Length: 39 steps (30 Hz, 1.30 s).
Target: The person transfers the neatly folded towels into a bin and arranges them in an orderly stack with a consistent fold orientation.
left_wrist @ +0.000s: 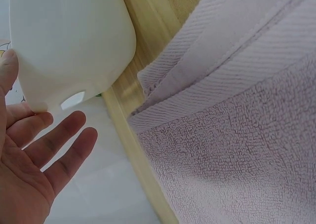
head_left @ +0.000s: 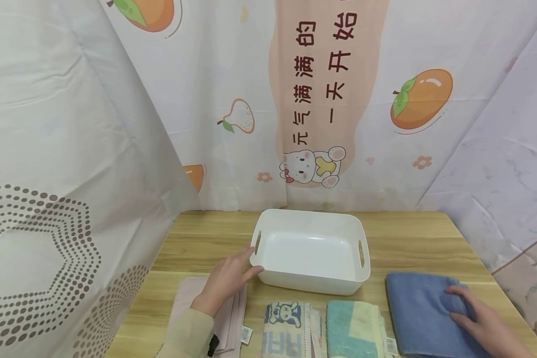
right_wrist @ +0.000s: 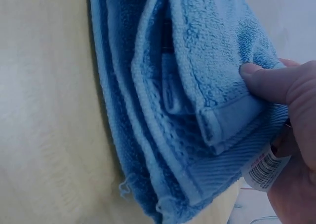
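Observation:
A white plastic basket [head_left: 311, 282] with cut-out handles stands at the middle back of the wooden table. My left hand [head_left: 227, 277] pinches its left front corner at the rim. The left wrist view shows thumb and index finger on the basket wall [left_wrist: 69, 31], the other fingers spread loosely. Under that forearm lies a folded pale pink towel [head_left: 233, 318]. On the far right, my right hand [head_left: 485, 320] grips a folded blue towel [head_left: 413, 308]. In the right wrist view its thumb [right_wrist: 269, 81] presses the top layers, and the other fingers are mostly hidden behind the edge near a barcode label [right_wrist: 266, 168].
Between the hands, in front of the basket, lie a folded bear-patterned towel [head_left: 284, 328] and a folded green and cream towel [head_left: 351, 328]. A printed curtain [head_left: 232, 164] hangs behind the wooden table [head_left: 206, 238], with more sheets at both sides.

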Available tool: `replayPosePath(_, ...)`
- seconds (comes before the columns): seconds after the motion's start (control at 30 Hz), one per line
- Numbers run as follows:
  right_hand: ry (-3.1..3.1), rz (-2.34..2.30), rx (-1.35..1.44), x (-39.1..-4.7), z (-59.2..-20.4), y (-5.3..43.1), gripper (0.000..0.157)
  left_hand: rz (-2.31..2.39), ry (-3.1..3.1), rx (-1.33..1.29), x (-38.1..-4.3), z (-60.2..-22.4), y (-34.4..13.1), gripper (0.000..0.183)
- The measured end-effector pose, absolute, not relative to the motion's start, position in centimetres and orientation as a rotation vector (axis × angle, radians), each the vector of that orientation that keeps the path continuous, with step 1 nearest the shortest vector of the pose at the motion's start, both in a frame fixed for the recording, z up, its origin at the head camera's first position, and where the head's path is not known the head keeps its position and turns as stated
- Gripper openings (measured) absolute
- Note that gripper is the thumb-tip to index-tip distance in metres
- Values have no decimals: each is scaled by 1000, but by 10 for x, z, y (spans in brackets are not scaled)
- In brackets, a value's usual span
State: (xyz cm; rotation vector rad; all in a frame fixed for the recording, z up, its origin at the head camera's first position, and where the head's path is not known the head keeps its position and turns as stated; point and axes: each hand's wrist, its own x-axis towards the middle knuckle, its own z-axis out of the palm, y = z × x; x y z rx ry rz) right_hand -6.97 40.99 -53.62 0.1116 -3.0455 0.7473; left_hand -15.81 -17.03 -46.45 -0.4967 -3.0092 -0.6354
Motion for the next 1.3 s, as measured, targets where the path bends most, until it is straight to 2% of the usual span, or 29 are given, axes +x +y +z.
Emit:
replayPosePath(0.6, -3000, 837, 27, -74, -496, 398, 52, -597, -3037, -499, -157, -463, -173, 68)
replayPosePath(1.3, -2842, 920, 13, -82, -460, 388, 53, -624, -2939, -540, -158, -438, -170, 66)
